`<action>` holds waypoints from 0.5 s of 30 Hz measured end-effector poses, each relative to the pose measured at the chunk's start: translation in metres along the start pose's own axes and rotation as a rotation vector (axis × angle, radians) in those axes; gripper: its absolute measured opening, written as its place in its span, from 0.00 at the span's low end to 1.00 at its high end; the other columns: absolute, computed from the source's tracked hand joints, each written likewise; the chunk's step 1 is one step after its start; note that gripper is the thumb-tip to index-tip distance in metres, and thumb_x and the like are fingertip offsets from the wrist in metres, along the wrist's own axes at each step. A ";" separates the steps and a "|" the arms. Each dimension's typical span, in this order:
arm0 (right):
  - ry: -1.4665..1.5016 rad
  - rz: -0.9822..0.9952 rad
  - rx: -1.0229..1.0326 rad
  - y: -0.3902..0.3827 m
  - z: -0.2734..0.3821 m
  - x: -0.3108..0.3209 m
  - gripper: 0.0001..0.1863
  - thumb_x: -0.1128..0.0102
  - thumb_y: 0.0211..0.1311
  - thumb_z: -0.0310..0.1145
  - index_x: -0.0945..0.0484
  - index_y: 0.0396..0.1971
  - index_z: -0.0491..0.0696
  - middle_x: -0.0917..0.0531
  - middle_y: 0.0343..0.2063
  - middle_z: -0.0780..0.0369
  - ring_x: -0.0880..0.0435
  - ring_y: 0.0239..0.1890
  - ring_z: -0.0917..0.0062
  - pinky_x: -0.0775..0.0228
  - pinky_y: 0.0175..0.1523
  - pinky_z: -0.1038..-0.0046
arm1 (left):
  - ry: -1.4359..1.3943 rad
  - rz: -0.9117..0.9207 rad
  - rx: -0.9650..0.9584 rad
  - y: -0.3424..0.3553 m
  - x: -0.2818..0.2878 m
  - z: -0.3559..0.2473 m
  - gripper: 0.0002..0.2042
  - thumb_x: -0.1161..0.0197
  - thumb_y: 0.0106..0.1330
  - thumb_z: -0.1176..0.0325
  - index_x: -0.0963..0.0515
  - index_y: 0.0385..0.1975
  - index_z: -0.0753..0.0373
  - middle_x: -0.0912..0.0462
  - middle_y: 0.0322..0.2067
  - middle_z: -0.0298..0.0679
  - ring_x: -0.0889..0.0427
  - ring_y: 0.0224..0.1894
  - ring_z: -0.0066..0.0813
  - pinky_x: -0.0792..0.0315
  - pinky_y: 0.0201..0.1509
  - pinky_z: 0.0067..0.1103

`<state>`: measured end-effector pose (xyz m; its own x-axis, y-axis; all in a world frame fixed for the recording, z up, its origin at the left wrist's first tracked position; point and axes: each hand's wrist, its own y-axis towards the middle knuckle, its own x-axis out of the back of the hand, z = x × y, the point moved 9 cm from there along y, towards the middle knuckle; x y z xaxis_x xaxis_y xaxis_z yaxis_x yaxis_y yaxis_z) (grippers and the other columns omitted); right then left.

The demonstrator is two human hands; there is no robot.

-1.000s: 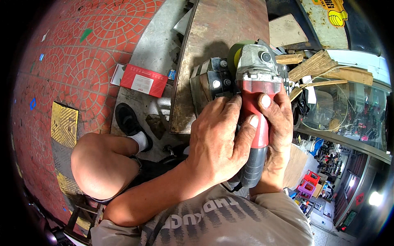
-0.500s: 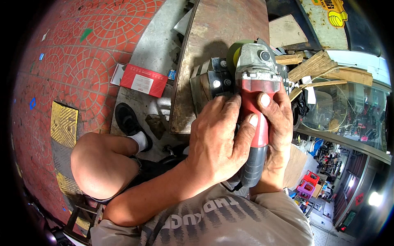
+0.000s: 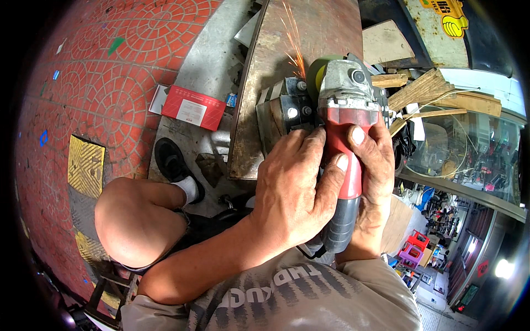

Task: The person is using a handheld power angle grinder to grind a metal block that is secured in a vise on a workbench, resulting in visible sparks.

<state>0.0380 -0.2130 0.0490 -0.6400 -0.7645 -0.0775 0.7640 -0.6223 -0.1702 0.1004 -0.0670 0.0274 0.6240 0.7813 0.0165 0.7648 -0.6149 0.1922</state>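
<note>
An angle grinder (image 3: 349, 118) with a red body, grey metal head and black rear end lies between my two hands. My right hand (image 3: 371, 160) wraps round its body, thumb on top. From the left side my left hand (image 3: 295, 190) presses against it, its thumb along the red housing; its fingertips are partly hidden behind the tool. The greenish disc (image 3: 320, 74) stands upright on the head's left, beside a dark metal piece with bolts (image 3: 292, 105) on the workbench (image 3: 306, 33). Orange sparks (image 3: 298, 55) fly away from the disc over the benchtop; the contact point is hidden.
Wood offcuts (image 3: 425, 91) are piled right of the bench, near a glass case (image 3: 464, 146). A red and white box (image 3: 193, 107) lies on the floor to the left, near my shoe (image 3: 174, 163). Plastic stools (image 3: 413, 248) stand farther off at right.
Sparks now stream from the disc toward the far side of the bench, where none showed before. The grinder and both hands have barely shifted.
</note>
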 end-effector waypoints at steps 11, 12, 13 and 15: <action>0.030 -0.003 0.005 -0.003 0.000 -0.001 0.49 0.19 0.69 0.33 0.33 0.85 0.39 0.13 0.68 0.52 0.13 0.68 0.66 0.24 0.78 0.63 | 0.021 -0.005 -0.022 0.000 0.000 -0.003 0.17 0.31 0.82 0.70 0.18 0.63 0.74 0.13 0.50 0.59 0.11 0.50 0.63 0.18 0.55 0.44; 0.029 -0.006 0.003 -0.003 0.001 -0.002 0.48 0.19 0.69 0.33 0.33 0.85 0.39 0.13 0.67 0.52 0.13 0.68 0.66 0.24 0.78 0.63 | 0.015 -0.004 -0.013 0.000 0.000 -0.003 0.17 0.32 0.82 0.70 0.18 0.63 0.73 0.13 0.50 0.59 0.11 0.50 0.63 0.18 0.55 0.45; 0.028 -0.008 0.002 -0.003 0.001 -0.002 0.48 0.19 0.69 0.33 0.33 0.85 0.39 0.13 0.67 0.52 0.12 0.68 0.66 0.24 0.77 0.63 | 0.009 -0.003 -0.003 0.000 0.000 -0.003 0.17 0.32 0.82 0.70 0.18 0.63 0.73 0.13 0.50 0.59 0.11 0.50 0.63 0.18 0.55 0.45; 0.046 -0.008 -0.004 -0.003 0.000 -0.004 0.47 0.20 0.69 0.32 0.32 0.85 0.39 0.13 0.67 0.52 0.12 0.68 0.66 0.23 0.77 0.63 | -0.004 -0.015 -0.002 0.000 0.000 -0.003 0.16 0.31 0.81 0.69 0.18 0.60 0.74 0.14 0.47 0.59 0.13 0.48 0.64 0.19 0.53 0.47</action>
<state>0.0382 -0.2076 0.0503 -0.6490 -0.7510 -0.1214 0.7588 -0.6274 -0.1751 0.1004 -0.0667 0.0301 0.6128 0.7902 0.0093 0.7740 -0.6025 0.1948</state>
